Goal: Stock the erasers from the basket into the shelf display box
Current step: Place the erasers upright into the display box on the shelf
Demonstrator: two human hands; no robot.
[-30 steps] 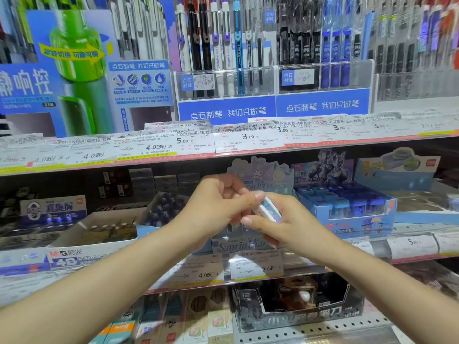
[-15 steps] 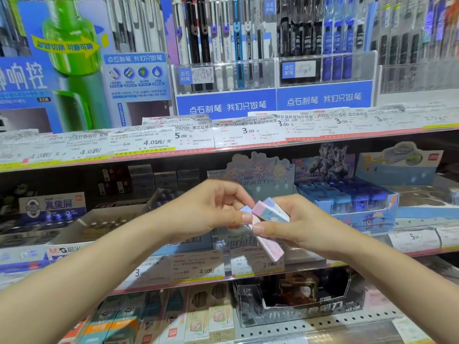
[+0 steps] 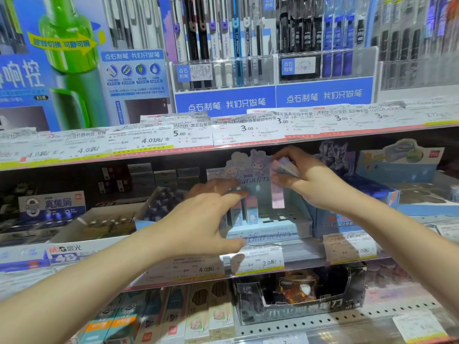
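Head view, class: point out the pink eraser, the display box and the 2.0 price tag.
pink eraser (image 3: 277, 194): head view, on its long pink side below the right hand.
display box (image 3: 267, 235): head view, on its pale front wall.
2.0 price tag (image 3: 260, 260): head view, on its white face.

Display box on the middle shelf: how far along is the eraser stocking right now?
Done: a few erasers stand upright at the left of the pastel display box. In hand: the left hand touches their tops, while the right hand grips a small stack of erasers above the box. Left: most of the box's slots look bare; the basket is out of view.
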